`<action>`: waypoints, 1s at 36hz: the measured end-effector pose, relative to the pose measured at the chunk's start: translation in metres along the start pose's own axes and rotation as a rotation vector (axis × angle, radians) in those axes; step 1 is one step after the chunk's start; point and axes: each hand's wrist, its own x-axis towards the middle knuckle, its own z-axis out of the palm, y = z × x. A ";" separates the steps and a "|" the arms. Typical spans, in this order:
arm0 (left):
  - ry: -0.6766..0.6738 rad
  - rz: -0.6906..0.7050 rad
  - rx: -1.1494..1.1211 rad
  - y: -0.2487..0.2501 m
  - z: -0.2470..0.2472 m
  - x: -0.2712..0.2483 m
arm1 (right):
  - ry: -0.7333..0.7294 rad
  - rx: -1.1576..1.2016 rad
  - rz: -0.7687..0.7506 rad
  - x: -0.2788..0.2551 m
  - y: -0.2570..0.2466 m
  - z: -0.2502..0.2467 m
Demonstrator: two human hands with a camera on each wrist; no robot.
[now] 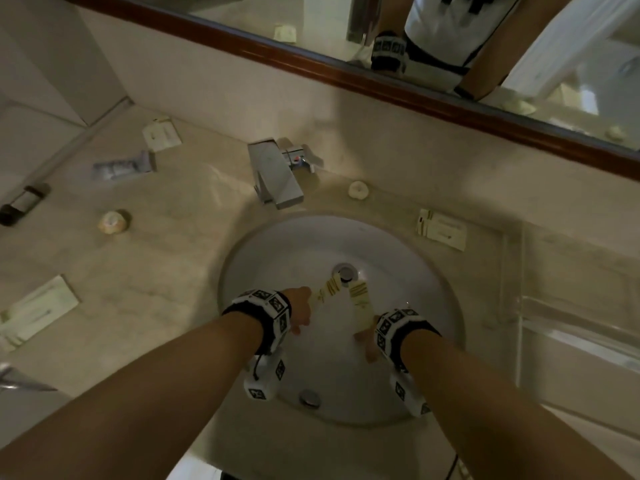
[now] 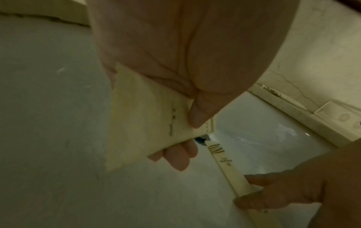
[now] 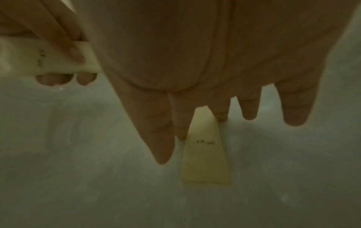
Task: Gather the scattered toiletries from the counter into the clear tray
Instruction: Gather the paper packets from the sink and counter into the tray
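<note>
**Two tubes held over the sink, other toiletries spread on the counter**

Both hands are over the white sink (image 1: 408,341), each with a cream tube. The left hand (image 1: 300,308) has its fingers and thumb curled round the left tube (image 1: 325,291); the left wrist view shows the thumb (image 2: 199,112) pressed on its face and fingertips wrapped under it. The right hand (image 1: 370,337) pinches the right tube (image 1: 360,299) between thumb and first fingers, the other fingers hanging straight. The striped caps of both tubes point toward the drain (image 1: 344,271).

Around the sink runs a beige marble counter (image 1: 145,271). The clear tray (image 1: 575,306) sits at 3 o'clock from the sink, against the counter's right end. Between sink and tray, at about 2 o'clock, lies a cream packet (image 1: 441,229). A small round soap (image 1: 358,190) lies at 12 o'clock, just right of the square chrome tap (image 1: 277,171). At 10 to 11 o'clock lie a grey tube (image 1: 123,165), a cream box (image 1: 161,134) and a round wrapped item (image 1: 113,221); a dark bottle (image 1: 22,204) lies at the far left edge, and a flat cream packet (image 1: 36,311) at 9 o'clock.

A wood-framed mirror (image 1: 311,69) runs along the back wall, reflecting a person's arms and white shirt.
</note>
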 end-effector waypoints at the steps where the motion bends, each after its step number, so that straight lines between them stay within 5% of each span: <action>1: -0.008 -0.004 -0.021 0.001 0.000 -0.001 | -0.016 -0.021 -0.019 0.007 -0.001 0.003; 4: -0.001 -0.017 -0.067 0.002 0.001 -0.004 | -0.097 0.048 -0.024 0.020 -0.002 0.007; 12: 0.016 0.014 -0.071 0.011 0.006 -0.013 | -0.022 0.215 0.057 0.009 0.016 0.013; 18: 0.143 0.172 0.106 0.026 0.009 -0.019 | 0.026 0.292 0.035 0.095 0.049 0.053; 24: 0.291 0.440 0.211 0.067 0.010 -0.047 | 0.151 0.514 0.023 -0.024 0.067 0.014; 36: 0.060 0.461 0.533 0.163 0.063 -0.103 | 0.434 0.499 -0.061 -0.156 0.132 0.043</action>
